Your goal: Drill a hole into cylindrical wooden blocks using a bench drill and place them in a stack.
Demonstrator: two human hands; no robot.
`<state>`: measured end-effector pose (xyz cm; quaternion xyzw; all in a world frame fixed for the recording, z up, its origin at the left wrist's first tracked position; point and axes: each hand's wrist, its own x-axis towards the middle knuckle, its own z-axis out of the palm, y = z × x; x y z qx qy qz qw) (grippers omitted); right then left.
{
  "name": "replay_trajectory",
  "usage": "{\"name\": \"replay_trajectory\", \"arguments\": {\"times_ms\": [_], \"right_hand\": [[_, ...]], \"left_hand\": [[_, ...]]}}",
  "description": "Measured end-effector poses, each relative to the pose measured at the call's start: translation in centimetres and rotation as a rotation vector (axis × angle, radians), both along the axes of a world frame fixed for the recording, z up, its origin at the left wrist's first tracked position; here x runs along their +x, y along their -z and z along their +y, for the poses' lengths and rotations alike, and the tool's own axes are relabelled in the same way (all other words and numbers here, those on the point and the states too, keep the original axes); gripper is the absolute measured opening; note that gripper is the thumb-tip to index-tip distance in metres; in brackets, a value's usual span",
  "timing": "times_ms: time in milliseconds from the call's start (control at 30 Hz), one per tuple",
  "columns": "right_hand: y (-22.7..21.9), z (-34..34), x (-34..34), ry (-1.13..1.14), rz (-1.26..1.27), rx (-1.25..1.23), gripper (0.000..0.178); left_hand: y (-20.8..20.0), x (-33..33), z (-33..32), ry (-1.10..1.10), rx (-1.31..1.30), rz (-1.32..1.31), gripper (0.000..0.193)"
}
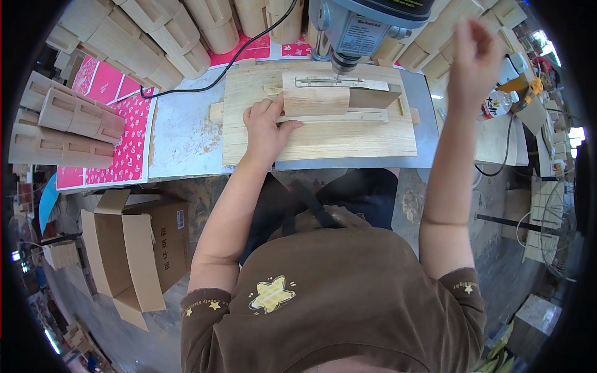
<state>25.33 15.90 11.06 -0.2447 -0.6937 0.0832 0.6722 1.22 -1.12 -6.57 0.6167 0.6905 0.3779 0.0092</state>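
My left hand (pixel 268 127) is at the left end of a pale wooden piece (pixel 317 101), its fingers bent over that end and its thumb along the near side. The piece lies on a flat wooden board (pixel 317 143), between wooden strips. A narrow slot with a metal-looking edge runs along its far part. Just above it hangs the chuck (pixel 343 62) of a grey-blue drill press (pixel 357 31). My right hand (pixel 476 59) is raised to the right of the drill press, fingers curled in and slightly blurred; I cannot make out what is in them.
Wooden cylinders with recesses (pixel 81 115) are stacked at the left, with more along the back. A black cable (pixel 230 65) crosses the table's left part. A plastic bottle (pixel 497 104) lies at the right. An open cardboard box (pixel 140 248) is on the floor at the left.
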Motion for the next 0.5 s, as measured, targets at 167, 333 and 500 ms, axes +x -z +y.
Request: {"name": "replay_trajectory", "arguments": {"times_ms": [167,333,500], "right_hand": [[-7.8,2.5,-5.4,0.455,0.156,0.272,0.040],[-8.5,-0.9,-3.2,0.222,-0.513,-0.088,0.036],[-3.1,-7.5,-0.3,0.233,-0.528,-0.199,0.018]], "left_hand": [[-0.3,0.6,0.9,0.056,0.010,-0.025,0.066],[-0.1,0.6,0.9,0.050,0.009,-0.034,0.065],[0.0,0.1,0.2,0.031,-0.002,-0.026,0.065]]}}
